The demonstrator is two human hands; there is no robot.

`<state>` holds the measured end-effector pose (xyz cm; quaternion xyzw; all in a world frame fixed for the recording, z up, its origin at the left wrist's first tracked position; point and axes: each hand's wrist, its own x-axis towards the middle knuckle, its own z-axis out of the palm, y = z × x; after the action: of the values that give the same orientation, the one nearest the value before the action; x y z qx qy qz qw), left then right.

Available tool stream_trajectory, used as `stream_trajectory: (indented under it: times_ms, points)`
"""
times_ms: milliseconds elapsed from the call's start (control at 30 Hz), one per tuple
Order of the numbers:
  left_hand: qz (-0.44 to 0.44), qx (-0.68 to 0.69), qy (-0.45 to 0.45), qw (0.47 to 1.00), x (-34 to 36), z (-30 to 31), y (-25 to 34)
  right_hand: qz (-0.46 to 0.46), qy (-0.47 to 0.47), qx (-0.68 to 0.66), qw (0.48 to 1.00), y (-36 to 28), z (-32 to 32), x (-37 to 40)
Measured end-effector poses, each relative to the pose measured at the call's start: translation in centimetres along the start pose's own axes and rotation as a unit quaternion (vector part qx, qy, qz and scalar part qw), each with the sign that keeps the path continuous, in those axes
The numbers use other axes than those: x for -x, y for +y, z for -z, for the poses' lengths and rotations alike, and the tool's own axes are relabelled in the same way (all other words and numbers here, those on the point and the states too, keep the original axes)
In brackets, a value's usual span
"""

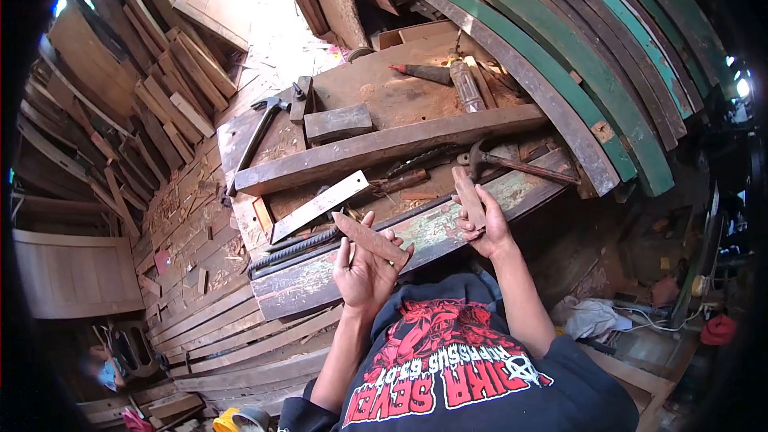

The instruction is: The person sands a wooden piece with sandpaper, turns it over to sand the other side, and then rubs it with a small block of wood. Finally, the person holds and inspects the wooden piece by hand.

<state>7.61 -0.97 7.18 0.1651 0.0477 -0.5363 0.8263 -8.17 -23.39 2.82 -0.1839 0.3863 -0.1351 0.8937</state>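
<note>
My left hand (367, 272) holds a flat brown wooden piece (372, 241) with a pointed end, lying across the palm under curled fingers. In my right hand (490, 228) is a second small wooden piece (469, 200), gripped at its lower end and pointing up and away. The two pieces are apart, both over the near edge of the workbench (304, 284). Just beyond my right hand lies a claw hammer (528, 168). A metal try square (320, 206) and a ridged steel bar (296, 250) lie beyond my left hand.
A long wooden beam (392, 146) crosses the bench. Behind it are another hammer (260, 132), a wood block (339, 122) and a chisel-like tool (424, 73). Curved green boards (560, 72) stand at the right. Planks (172, 88) lean at the left; a person (108, 368) is at lower left.
</note>
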Motion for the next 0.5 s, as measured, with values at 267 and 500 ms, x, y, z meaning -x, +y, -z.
stream_trajectory:
  times_ms: [267,500]
  points:
    - [0.083,-0.321,0.129,0.935,0.8,0.8,0.4,0.051,0.028,0.075,0.996,2.3,-0.3,-0.7]
    - [0.172,-0.377,0.08,0.907,1.7,4.2,-1.4,0.135,0.079,0.36,0.92,2.9,-2.1,1.0]
